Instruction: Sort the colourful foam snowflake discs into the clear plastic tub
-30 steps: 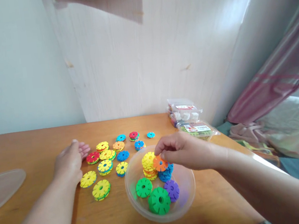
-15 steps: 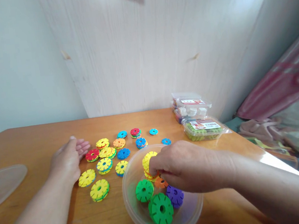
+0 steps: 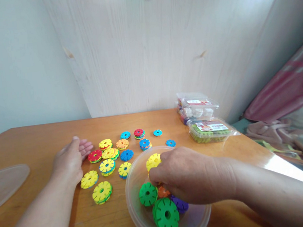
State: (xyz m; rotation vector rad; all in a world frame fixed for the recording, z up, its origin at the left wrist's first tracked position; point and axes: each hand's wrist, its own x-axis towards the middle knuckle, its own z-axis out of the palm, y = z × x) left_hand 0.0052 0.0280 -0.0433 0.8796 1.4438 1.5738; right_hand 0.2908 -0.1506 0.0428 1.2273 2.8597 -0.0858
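My right hand (image 3: pixel 185 175) reaches over a clear plastic bowl (image 3: pixel 132 200), fingers curled down together. Its fingertips are hidden, so what they hold, if anything, cannot be made out. Around those fingers inside the bowl are notched plastic discs: a stack of yellow discs (image 3: pixel 153 160), an orange disc (image 3: pixel 163 192), a purple disc (image 3: pixel 181 203), a green disc (image 3: pixel 148 194) and a larger green stack (image 3: pixel 166 215). On its side on the table, my left hand (image 3: pixel 70 158) lies open, fingers stretched out, beside a red disc (image 3: pixel 95 156) and a yellow disc (image 3: pixel 89 179).
Small stacks of discs, such as a blue disc (image 3: pixel 126 155) and an orange-topped stack (image 3: pixel 122 144), spread over the wooden table (image 3: pixel 46 135). Clear clamshell boxes (image 3: pixel 210 130) stand at the back right. A translucent lid (image 3: pixel 7 186) lies far left.
My right hand has moved slightly down and left within the bowl, covering more of the purple disc. The whole view has shifted a little; my left hand stays in place.
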